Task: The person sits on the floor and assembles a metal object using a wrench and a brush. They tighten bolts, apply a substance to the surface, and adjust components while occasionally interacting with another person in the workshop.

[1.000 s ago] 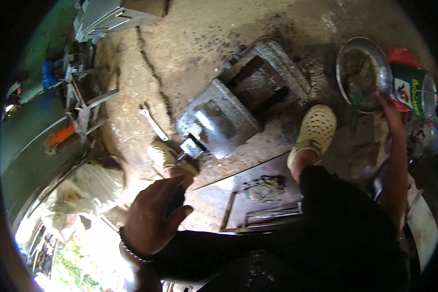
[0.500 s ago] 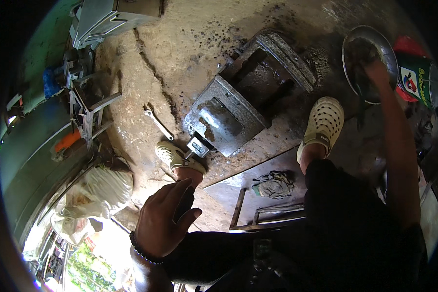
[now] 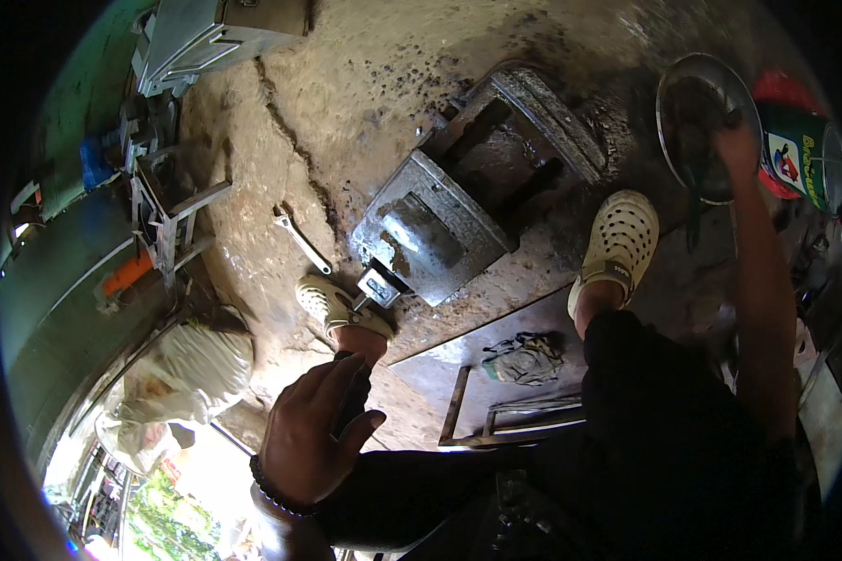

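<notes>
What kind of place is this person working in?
Probably a repair workshop with a rough, cracked concrete floor. A big greasy grey metal machine casing lies on it, a silver spanner beside it, and the right hand reaches into a round metal bowl.

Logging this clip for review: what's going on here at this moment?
A person stands on a cracked, grimy floor over a grey metal machine housing, seen from above. The right hand reaches out to a round metal bowl beside a green can, fingers at its rim. The left hand hangs open above the left knee, holding nothing. A wrench lies on the floor near the left foot.
</notes>
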`<state>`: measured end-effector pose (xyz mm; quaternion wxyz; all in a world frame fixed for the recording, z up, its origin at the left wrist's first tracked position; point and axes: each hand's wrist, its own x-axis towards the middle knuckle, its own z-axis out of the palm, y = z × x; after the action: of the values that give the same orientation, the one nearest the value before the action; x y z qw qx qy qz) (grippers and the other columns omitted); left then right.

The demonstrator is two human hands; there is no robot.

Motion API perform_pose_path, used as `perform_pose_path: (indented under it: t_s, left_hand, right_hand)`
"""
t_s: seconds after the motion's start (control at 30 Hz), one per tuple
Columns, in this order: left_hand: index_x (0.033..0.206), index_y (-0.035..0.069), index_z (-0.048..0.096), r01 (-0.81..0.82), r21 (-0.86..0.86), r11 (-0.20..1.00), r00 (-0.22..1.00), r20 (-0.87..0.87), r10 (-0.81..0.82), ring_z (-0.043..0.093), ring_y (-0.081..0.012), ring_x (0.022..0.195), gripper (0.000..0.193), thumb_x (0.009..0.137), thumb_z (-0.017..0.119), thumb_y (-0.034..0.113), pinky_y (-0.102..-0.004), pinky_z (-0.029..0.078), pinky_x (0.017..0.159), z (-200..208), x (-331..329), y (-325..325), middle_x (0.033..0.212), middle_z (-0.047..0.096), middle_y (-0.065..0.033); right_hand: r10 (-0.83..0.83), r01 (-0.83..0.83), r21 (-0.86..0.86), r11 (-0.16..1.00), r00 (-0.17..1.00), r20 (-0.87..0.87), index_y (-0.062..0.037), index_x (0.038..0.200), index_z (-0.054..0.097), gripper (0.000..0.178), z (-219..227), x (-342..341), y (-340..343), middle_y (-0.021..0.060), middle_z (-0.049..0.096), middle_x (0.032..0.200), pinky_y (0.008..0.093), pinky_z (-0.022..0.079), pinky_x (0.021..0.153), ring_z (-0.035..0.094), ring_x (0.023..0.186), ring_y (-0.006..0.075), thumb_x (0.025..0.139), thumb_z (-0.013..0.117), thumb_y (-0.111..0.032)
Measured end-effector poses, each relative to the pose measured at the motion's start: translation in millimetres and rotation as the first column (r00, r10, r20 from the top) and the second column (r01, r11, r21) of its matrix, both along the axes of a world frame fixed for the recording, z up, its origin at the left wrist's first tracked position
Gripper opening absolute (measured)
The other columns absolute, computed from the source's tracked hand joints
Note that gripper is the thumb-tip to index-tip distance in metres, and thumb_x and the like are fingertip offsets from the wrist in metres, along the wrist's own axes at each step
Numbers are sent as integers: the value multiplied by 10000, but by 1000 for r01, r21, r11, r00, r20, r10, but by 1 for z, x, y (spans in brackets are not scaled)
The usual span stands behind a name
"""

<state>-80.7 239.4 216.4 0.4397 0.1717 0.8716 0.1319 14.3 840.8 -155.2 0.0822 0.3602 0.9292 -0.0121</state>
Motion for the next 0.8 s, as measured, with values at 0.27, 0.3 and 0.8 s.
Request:
perform_pose_path:
  t_s: [0.27,0.3,0.8]
  left_hand:
    - [1275,24,604,23,35,999,1000,-8,-23,673,-359,970,587,746,827,147,-446,534,854,7,8,-13,1132,668,-183]
    - [1272,29,608,16,47,999,1000,-3,-16,671,-355,982,581,750,827,161,-446,529,867,7,11,-14,1136,667,-176]
    - [1210,14,638,56,39,998,997,-58,-54,657,-359,1031,607,695,830,275,-466,506,914,38,17,-48,1112,664,-171]
  right_hand:
    - [207,-427,-332,841,822,-530,-28,1243,578,322,111,-21,-42,136,637,1148,352,508,868,651,1009,220,946,639,-135]
    - [274,-485,-361,796,821,-501,-45,1260,569,328,131,-27,-67,126,616,1174,346,506,872,641,1021,207,946,632,-113]
    - [785,-369,-845,388,613,93,-24,1305,584,414,207,-106,-316,213,647,1241,436,510,938,642,1136,353,892,601,-51]
